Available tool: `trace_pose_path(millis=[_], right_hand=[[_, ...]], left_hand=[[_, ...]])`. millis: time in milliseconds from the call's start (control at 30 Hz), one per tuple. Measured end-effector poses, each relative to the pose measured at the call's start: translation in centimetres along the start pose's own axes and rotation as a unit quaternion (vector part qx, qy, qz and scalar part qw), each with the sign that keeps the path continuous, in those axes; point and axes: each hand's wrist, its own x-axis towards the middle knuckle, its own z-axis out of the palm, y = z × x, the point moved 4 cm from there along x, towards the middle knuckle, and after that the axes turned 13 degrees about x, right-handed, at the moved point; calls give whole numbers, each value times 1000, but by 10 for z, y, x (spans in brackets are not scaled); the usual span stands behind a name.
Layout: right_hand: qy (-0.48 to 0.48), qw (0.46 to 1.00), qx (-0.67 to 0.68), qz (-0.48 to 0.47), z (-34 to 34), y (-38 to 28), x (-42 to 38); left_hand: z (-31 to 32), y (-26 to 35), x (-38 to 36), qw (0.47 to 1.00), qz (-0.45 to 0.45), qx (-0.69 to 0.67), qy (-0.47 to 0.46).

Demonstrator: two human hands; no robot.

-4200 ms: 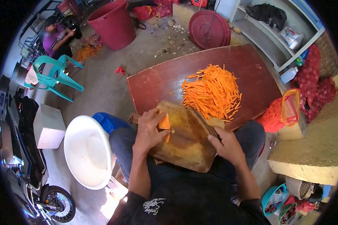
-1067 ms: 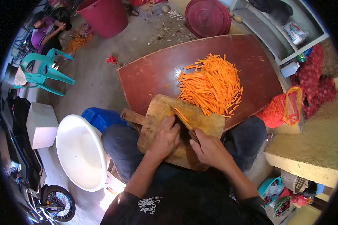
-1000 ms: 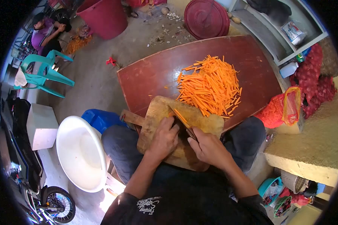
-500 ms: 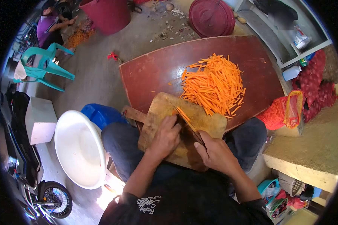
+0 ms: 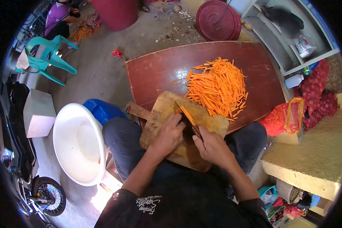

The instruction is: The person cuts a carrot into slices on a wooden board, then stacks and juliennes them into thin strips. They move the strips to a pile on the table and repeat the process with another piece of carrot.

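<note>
My left hand (image 5: 167, 136) has its fingers curled down on the wooden cutting board (image 5: 204, 118). A small orange carrot piece (image 5: 178, 110) shows at its fingertips. My right hand (image 5: 213, 149) is closed round the handle of a knife (image 5: 196, 132), whose blade lies slantwise across the board beside my left fingers. A few thin carrot sticks (image 5: 187, 115) lie along the blade's right side. Just beyond the board, a large heap of cut carrot sticks (image 5: 218, 87) covers part of the red-brown table (image 5: 155, 72).
At left stand a white basin (image 5: 78, 144), a blue container (image 5: 102, 111), a green plastic chair (image 5: 45, 57) and a motorcycle (image 5: 45, 195). Red mesh bags (image 5: 279, 117) rest on the ledge at right. Another person (image 5: 59, 17) sits at the far left.
My right hand and the knife have slid slightly forward and left over the board. My left hand keeps its place on it. The whole view has shifted a little.
</note>
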Motion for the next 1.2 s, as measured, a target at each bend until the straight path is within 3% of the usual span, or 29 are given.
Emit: trace_pose_path(millis=[300,500,867,1067,1200], right_hand=[[12,999,10,-42,-1,2,-3],[2,999,43,-29,-8,-9,-7],[-2,998,70,-8,-6,-12,-15],[7,1000,18,-9,3,-1,3],[5,997,69,-15,-1,-6,-14]], left_hand=[[-6,1,0,1000,4,-23,-6],[-10,4,0,998,23,-22,53],[-3,0,-5,1000,12,-6,22],[-6,-2,-3,999,29,-18,5],[-15,5,-3,998,38,-17,53]])
